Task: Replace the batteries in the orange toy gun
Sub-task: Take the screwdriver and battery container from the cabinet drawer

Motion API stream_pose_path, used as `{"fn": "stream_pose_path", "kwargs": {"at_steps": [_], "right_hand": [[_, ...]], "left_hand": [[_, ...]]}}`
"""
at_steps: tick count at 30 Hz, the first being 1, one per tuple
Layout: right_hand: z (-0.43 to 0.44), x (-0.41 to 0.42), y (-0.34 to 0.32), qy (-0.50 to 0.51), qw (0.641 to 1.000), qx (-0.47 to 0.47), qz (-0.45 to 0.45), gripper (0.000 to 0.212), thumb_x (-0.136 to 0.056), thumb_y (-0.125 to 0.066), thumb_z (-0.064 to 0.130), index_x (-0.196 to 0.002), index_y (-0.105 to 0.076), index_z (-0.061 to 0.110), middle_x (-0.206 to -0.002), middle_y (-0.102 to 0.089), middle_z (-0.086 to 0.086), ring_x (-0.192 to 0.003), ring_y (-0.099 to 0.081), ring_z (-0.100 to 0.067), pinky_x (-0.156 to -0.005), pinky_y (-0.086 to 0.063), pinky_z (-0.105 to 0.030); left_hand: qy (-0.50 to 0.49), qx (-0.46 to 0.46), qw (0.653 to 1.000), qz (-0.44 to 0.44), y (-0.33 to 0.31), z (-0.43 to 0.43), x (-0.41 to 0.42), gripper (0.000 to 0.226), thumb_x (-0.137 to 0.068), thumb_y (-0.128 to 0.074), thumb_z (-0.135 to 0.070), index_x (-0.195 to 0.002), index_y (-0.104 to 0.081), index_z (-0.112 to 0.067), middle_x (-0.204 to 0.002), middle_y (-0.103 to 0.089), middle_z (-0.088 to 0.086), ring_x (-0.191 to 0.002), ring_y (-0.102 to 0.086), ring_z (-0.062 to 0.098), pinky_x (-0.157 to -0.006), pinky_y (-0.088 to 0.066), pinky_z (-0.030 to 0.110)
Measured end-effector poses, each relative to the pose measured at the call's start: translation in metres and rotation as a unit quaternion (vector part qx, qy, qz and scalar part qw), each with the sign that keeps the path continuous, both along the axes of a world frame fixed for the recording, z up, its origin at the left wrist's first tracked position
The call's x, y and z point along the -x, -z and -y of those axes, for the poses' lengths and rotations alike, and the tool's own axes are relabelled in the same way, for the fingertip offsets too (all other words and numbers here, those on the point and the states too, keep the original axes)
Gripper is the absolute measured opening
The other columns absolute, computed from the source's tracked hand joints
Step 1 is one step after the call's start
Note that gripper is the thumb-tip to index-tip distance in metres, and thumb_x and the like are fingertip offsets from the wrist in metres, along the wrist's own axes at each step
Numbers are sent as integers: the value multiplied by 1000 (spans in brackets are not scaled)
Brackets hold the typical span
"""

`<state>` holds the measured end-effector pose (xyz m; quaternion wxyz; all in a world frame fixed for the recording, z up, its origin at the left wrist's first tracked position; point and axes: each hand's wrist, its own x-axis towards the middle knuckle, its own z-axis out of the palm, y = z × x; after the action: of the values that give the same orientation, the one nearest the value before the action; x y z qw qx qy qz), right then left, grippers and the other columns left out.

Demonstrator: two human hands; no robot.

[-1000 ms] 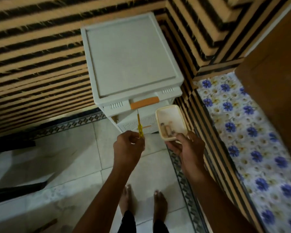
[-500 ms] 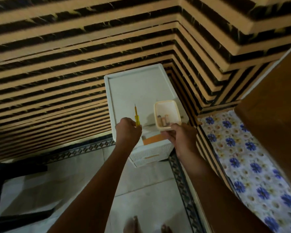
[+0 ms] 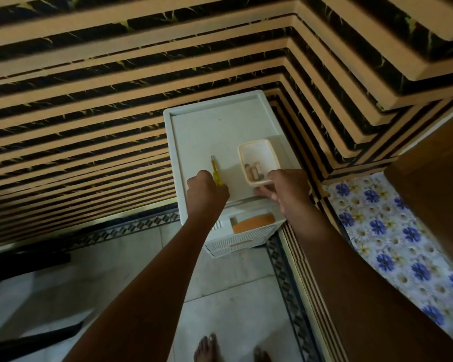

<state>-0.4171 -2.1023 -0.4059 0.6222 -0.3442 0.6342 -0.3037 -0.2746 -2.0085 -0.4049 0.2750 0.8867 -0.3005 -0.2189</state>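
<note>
Gripping yellow screwdriver [image 3: 216, 174]: left hand [image 3: 205, 194]; right hand [image 3: 288, 192] holds tray [image 3: 254, 144], possibly batteries [image 3: 254, 172] inside, over white drawer unit [image 3: 207, 131].

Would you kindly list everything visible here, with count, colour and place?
unit: one, white, in the wall corner
handle: one, orange, on the unit's top drawer
tray: one, cream, at the right of the unit's top
batteries: about three, brownish, at the tray's near end
screwdriver: one, yellow, over the unit's top, left of the tray
wall: black and tan stripes, behind and to the right
floor: pale tiles, patterned border
cloth: one, white with blue flowers, far right
feet: two, bare, bottom edge
left hand: grips the screwdriver
right hand: holds the tray's near edge
</note>
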Motion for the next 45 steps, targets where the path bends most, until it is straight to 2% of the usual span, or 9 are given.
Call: {"fn": "stream_pose_path", "kwargs": {"at_steps": [5,11,15,20,25,29,33,41,45], "right_hand": [[-10,9,-5,-28,999,32,-31,13,-86,-68,6,-95,-73,-2,-92,-77,-18,-67,-78,-32,-36,-46,-20],[-56,28,1,-2,982,168,-83,21,-97,-69,19,-114,-60,11,-94,-73,-8,-75,-75,-19,-61,-60,-25],[-99,41,26,-149,879,397,-221,2,-95,-66,9,-95,-68,10,-86,-67,4,-78,-66,-7,-68,-48,-5],[-119,40,65,-275,698,575,-326,23,-83,-68,0,-104,-75,-1,-107,-73,-15,-101,-71,-31,-78,-61,-41],[-119,34,60,-322,659,535,-418,21,-74,-76,14,-94,-71,9,-105,-70,-7,-100,-67,-31,-69,-51,-41],[-142,48,49,-360,632,499,-471,25,-86,-51,31,-72,-65,16,-80,-60,-4,-80,-60,-29,-69,-44,-40],[-193,87,65,-382,635,430,-516,22,-81,-72,33,-66,-66,17,-75,-60,-4,-75,-61,-28,-67,-46,-42],[-216,96,113,-484,645,273,-525,32,-64,-88,29,-89,-74,15,-105,-70,-8,-103,-69,-33,-78,-55,-51],[-192,68,143,-538,660,204,-483,53,-97,-62,34,-145,-48,18,-161,-38,-3,-152,-31,-26,-122,-28,-57]], "left_hand": [[4,7,1000,3,0,-1,0,27,-87,-74,-25,-89,-62,-1,-87,-61,10,-73,-57,19,-63,-47,29],[18,36,998,44,-5,-28,4,31,-94,-71,-33,-102,-71,-3,-92,-69,8,-74,-59,15,-61,-43,19],[122,37,987,98,10,-63,0,43,-92,-75,-29,-130,-66,-10,-132,-64,10,-114,-64,27,-92,-59,40],[225,-33,962,154,23,-87,-11,56,-97,-69,-30,-149,-52,-18,-163,-39,6,-146,-42,30,-114,-47,47],[237,-41,953,182,19,-89,-14,53,-99,-65,-35,-149,-52,-26,-165,-37,-1,-144,-46,27,-106,-53,47],[239,-43,953,181,12,-91,-10,50,-100,-64,-35,-148,-53,-27,-165,-37,-2,-145,-45,27,-106,-52,48],[249,-45,952,174,8,-92,-12,51,-100,-63,-35,-148,-53,-24,-165,-38,0,-145,-46,28,-106,-51,48],[282,-20,933,224,25,-95,-24,61,-90,-76,-39,-145,-58,-21,-157,-49,4,-133,-56,31,-103,-54,50],[336,38,905,256,51,-107,-43,91,-71,-92,-30,-151,-51,-15,-160,-45,10,-138,-51,36,-108,-48,57]]}}
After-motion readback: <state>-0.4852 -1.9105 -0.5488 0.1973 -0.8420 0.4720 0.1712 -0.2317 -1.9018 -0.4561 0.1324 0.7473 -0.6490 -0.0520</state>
